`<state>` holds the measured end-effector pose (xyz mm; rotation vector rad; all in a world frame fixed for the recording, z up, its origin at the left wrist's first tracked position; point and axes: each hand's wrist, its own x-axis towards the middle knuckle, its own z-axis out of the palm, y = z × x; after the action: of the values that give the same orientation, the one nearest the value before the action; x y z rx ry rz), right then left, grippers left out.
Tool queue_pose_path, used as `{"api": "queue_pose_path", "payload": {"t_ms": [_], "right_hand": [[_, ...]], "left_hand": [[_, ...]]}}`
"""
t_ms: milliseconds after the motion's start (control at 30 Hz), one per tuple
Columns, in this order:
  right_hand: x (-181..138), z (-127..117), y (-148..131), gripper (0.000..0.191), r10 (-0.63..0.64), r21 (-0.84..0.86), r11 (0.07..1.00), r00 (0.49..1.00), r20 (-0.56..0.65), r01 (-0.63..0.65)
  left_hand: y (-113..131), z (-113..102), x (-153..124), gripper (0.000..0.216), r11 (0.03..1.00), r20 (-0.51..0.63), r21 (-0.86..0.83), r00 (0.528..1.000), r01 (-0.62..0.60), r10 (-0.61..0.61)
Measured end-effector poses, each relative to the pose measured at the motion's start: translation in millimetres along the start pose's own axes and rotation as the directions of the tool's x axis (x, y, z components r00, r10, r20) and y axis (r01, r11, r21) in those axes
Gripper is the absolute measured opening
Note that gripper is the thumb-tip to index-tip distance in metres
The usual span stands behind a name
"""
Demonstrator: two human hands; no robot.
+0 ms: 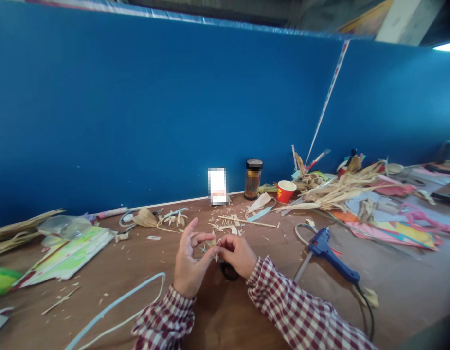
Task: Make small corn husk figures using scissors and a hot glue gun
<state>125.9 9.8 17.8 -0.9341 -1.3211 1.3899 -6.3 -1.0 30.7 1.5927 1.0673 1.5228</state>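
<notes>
My left hand [191,262] pinches a small pale piece of what looks like dried corn husk [213,239] between thumb and fingers, its other fingers raised. My right hand [240,253] meets it at the same piece, with thumb and forefinger pressed together on it. Below the fingertips lies a black looped handle [230,272], probably of scissors, partly hidden by my right hand. Just beyond the hands are scattered husk scraps [228,223] and a thin stick [259,223].
A blue glue gun [332,255] with a black cord lies to the right. Behind stand a pixelated white object [218,186], a dark-lidded jar [252,181] and a red paper cup [285,193]. Husk strips [345,189] pile at right; green-white sheets [69,253] and a light-blue loop [118,296] lie left.
</notes>
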Motion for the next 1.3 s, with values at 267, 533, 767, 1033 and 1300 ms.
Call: {"api": "queue_pose_path", "payload": {"t_ms": [267,533,767,1033,1300], "right_hand": [[0,0,1,0.016,-0.050,-0.027,0.998,0.998,0.027,0.051],[1,-2,3,0.022,-0.009,0.065,0.998,1.000,0.011,0.008],[2,-1,4,0.031,0.013,0.198,0.980,0.997,0.072,-0.027],[2,-3,5,0.033,0.016,0.210,0.977,0.995,0.099,-0.036],[2,-3,6,0.025,-0.016,0.144,0.989,1.000,0.009,0.014]], "left_hand": [[-3,2,-2,0.077,0.999,0.035,-0.022,0.998,0.047,-0.046],[-3,9,-6,0.081,0.938,0.031,-0.292,0.982,0.185,-0.184],[3,8,-7,0.078,0.929,0.036,-0.301,0.976,0.217,-0.216],[1,9,-7,0.081,0.935,0.028,-0.285,0.977,0.211,-0.212],[-3,11,-8,0.071,0.939,0.014,-0.236,0.967,0.249,-0.252]]}}
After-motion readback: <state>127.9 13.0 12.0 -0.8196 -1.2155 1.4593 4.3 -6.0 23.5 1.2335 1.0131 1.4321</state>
